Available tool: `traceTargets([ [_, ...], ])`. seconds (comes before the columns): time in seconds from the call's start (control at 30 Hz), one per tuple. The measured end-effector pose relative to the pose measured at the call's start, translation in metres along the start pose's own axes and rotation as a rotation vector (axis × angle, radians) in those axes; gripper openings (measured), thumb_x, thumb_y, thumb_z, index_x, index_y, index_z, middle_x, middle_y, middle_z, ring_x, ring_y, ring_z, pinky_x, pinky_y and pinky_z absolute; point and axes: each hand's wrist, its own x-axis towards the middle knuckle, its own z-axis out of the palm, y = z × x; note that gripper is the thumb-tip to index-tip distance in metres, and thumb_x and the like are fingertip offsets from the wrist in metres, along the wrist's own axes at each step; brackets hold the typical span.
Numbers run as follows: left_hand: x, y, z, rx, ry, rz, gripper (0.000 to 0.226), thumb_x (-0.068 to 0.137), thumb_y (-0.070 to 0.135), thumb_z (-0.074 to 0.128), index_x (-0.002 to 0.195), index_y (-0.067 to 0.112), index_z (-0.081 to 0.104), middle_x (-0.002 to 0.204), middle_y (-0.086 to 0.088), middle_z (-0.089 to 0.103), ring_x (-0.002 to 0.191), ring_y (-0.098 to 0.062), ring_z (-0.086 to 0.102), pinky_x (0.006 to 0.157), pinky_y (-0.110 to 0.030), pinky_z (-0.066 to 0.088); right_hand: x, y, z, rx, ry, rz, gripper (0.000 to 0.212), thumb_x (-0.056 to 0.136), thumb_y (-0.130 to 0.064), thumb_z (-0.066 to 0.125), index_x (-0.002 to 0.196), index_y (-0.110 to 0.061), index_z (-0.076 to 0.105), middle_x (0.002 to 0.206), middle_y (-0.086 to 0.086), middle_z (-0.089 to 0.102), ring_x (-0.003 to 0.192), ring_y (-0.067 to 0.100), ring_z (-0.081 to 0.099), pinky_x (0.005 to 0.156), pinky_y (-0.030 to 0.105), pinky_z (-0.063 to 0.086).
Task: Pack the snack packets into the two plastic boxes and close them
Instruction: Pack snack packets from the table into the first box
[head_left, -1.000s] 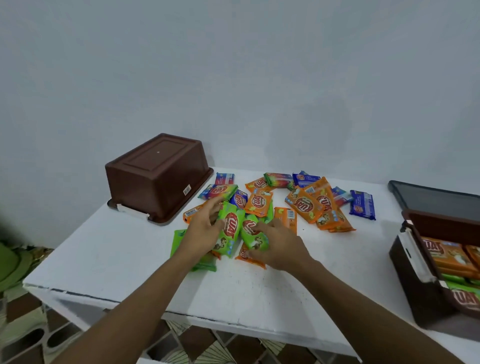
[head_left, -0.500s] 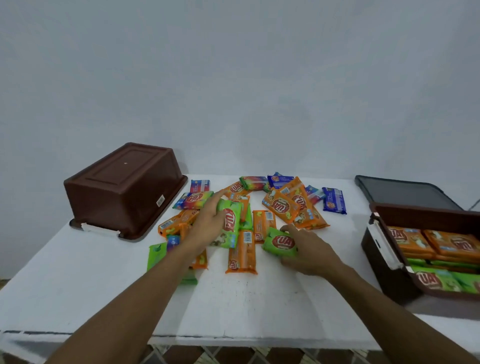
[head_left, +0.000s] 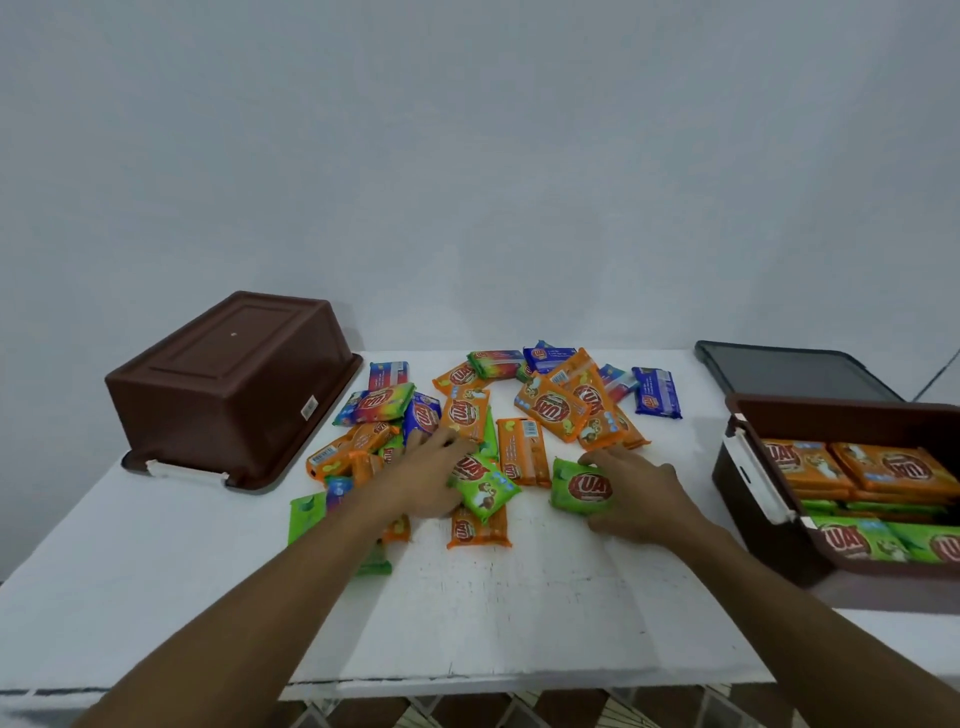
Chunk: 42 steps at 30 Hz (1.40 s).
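Several orange, green and blue snack packets (head_left: 553, 405) lie heaped in the middle of the white table (head_left: 493, 613). My left hand (head_left: 423, 480) rests on the heap and grips a green packet (head_left: 483, 486) at its right side. My right hand (head_left: 636, 496) holds another green packet (head_left: 582, 488), pulled clear of the heap to the right. An open brown box (head_left: 748, 483) at the right edge holds orange and green packets. A second brown box (head_left: 234, 384) sits upside down at the back left.
A dark lid (head_left: 795, 371) lies flat behind the open box. The wall stands right behind the table. The table's front edge runs below my forearms, with patterned floor tiles (head_left: 467, 712) under it.
My right hand has drawn a green packet out of the heap toward the right. My left hand shifted onto another green packet. The camera view swung to the right.
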Motion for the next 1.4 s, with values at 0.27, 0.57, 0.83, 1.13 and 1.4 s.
traceTargets([
  [0.27,0.006,0.013,-0.017,0.259,-0.075,0.27,0.076,0.084,0.038,0.07,0.148,0.028,0.031,0.151,0.003,0.035,0.139,-0.018,0.029,0.115,-0.04,0.025,-0.014,-0.015,-0.021,-0.094,0.071,-0.136,0.076,0.078,-0.044,0.074,0.143,-0.03,0.036,0.141,-0.004,0.047,0.123,0.014,0.049,0.098,0.031,0.048],
  [0.57,0.023,0.078,-0.032,-0.024,0.158,0.244,0.09,0.072,0.075,0.056,0.147,0.03,0.035,0.146,0.002,0.037,0.132,-0.017,0.036,0.109,-0.039,0.036,-0.063,0.044,-0.078,0.122,0.28,-0.143,0.076,0.069,-0.045,0.073,0.137,-0.034,0.041,0.127,-0.008,0.05,0.11,0.013,0.053,0.089,0.036,0.052],
  [0.83,0.047,0.239,-0.05,-0.104,0.337,0.355,0.078,0.084,0.062,0.06,0.147,0.025,0.034,0.146,0.003,0.044,0.131,-0.015,0.04,0.101,-0.028,0.035,-0.107,0.192,-0.126,0.158,0.387,-0.079,0.07,0.074,-0.026,0.08,0.136,-0.017,0.051,0.124,-0.001,0.058,0.111,0.016,0.054,0.094,0.029,0.044],
  [1.13,0.092,0.362,0.001,0.27,0.308,0.468,0.054,0.093,0.051,0.052,0.134,0.018,0.044,0.131,-0.005,0.053,0.117,-0.024,0.049,0.093,-0.04,0.045,-0.092,0.305,-0.105,-0.042,0.209,-0.014,0.037,0.078,-0.019,0.068,0.11,-0.03,0.053,0.107,-0.008,0.054,0.105,0.015,0.048,0.082,0.029,0.042],
  [1.4,0.117,0.38,0.012,0.417,0.234,0.342,0.055,0.09,0.045,0.06,0.133,0.011,0.051,0.135,-0.008,0.043,0.124,-0.025,0.043,0.088,-0.042,0.048,-0.082,0.327,-0.086,-0.063,0.311,-0.095,0.047,0.076,-0.029,0.073,0.119,-0.034,0.058,0.125,-0.006,0.04,0.118,0.017,0.039,0.093,0.036,0.046],
])
